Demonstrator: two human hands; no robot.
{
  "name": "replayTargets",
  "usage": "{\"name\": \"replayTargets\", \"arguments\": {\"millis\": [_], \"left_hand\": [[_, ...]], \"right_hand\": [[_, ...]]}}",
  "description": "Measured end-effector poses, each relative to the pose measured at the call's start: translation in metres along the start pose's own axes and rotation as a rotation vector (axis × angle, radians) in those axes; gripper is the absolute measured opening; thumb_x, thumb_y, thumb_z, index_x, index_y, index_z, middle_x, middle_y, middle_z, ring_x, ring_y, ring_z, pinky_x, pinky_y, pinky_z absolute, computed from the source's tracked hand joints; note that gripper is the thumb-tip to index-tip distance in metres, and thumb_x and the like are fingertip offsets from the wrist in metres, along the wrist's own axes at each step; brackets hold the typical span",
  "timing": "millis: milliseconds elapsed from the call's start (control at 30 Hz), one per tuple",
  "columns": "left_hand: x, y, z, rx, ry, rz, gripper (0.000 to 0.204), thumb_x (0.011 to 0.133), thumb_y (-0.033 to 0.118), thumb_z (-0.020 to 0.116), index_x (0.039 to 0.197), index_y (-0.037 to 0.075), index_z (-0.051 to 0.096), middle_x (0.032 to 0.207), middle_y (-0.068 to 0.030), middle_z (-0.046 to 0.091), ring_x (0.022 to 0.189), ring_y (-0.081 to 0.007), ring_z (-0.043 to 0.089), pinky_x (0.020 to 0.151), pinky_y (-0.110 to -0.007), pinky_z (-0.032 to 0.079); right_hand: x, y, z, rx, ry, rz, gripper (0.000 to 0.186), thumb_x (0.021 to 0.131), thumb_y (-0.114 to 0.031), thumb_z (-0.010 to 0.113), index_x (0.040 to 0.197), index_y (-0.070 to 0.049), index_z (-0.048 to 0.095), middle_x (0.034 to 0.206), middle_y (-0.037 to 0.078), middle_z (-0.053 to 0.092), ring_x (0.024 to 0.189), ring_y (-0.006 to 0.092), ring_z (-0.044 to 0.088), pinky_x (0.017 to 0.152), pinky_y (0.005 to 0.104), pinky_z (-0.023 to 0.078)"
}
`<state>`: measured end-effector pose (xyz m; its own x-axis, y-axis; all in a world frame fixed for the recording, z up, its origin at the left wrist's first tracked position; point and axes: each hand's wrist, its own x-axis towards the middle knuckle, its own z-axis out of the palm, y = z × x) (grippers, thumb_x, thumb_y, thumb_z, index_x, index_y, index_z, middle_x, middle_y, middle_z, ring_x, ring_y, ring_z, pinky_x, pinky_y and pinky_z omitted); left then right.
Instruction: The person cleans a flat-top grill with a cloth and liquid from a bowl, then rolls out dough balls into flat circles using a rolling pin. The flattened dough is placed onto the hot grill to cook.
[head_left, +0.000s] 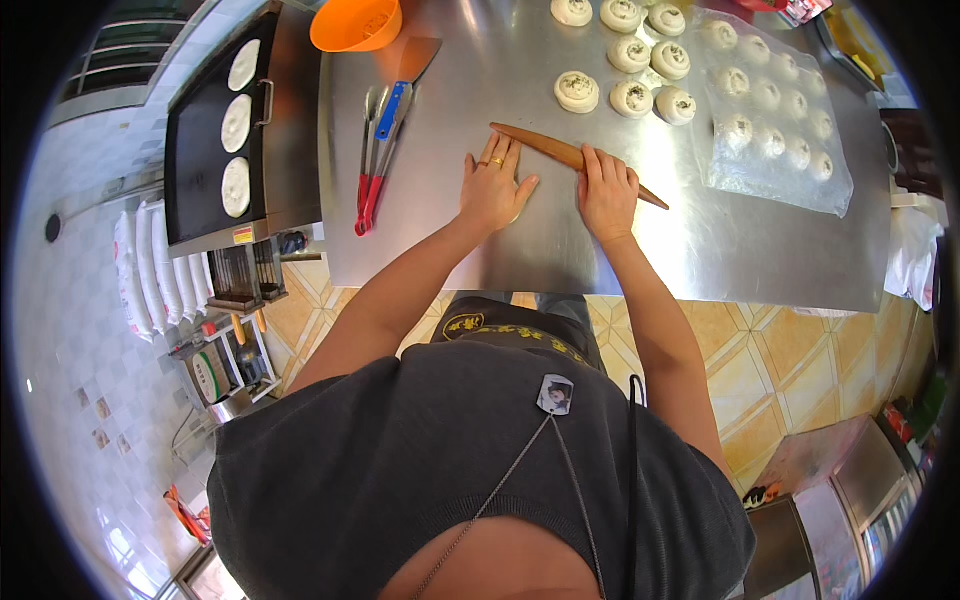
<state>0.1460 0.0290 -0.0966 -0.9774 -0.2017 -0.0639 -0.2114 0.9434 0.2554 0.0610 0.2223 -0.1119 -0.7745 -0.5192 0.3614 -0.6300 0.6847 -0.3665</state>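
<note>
A tapered wooden rolling pin (545, 146) lies slantwise on the steel table (440, 240), its left end farther from me. My right hand (608, 195) has its fingers over the pin's right part, closed on it. At the pin's left end, my left hand (490, 188) rests flat with fingers stretched and thumb spread; its fingertips reach the pin. Whether anything lies under that palm is hidden. Beyond the pin, several round coiled dough buns (577, 92) with dark specks sit on the table. More buns (769, 142) lie beneath a clear plastic sheet (835, 190) at the right.
Left of my hands are red-handled tongs (368, 195) and a blue-handled scraper (393, 112). An orange bowl (356, 25) stands at the far left corner. Beside the table, a black griddle (200, 150) holds flat dough rounds (236, 188). The table's front edge runs before my waist.
</note>
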Motion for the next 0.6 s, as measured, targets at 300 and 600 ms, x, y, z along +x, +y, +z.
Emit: {"name": "replayTargets", "arguments": {"millis": [300, 600], "left_hand": [[0.019, -0.008, -0.007, -0.041, -0.115, 0.063, 0.072, 0.096, 0.050, 0.045, 0.148, 0.002, 0.033, 0.158, -0.0165, 0.026, 0.148, -0.0285, 0.018, 0.113, -0.060, 0.021], [0.014, 0.000, -0.008, 0.053, -0.112, 0.067, 0.079, 0.094, 0.051, 0.047, 0.151, 0.001, 0.026, 0.159, -0.0157, 0.021, 0.148, -0.0307, 0.017, 0.117, -0.054, 0.019]], "right_hand": [[0.012, 0.003, -0.020, 0.009, -0.053, 0.008, 0.053, 0.079, -0.008, 0.066, 0.131, -0.010, 0.055, 0.124, 0.009, 0.059, 0.113, 0.0274, 0.055, 0.094, 0.0435, 0.043], [0.001, 0.013, -0.031, 0.043, -0.098, 0.014, 0.051, 0.076, -0.004, 0.072, 0.126, -0.008, 0.060, 0.108, 0.010, 0.063, 0.098, 0.0291, 0.059, 0.085, 0.0387, 0.050]]}}
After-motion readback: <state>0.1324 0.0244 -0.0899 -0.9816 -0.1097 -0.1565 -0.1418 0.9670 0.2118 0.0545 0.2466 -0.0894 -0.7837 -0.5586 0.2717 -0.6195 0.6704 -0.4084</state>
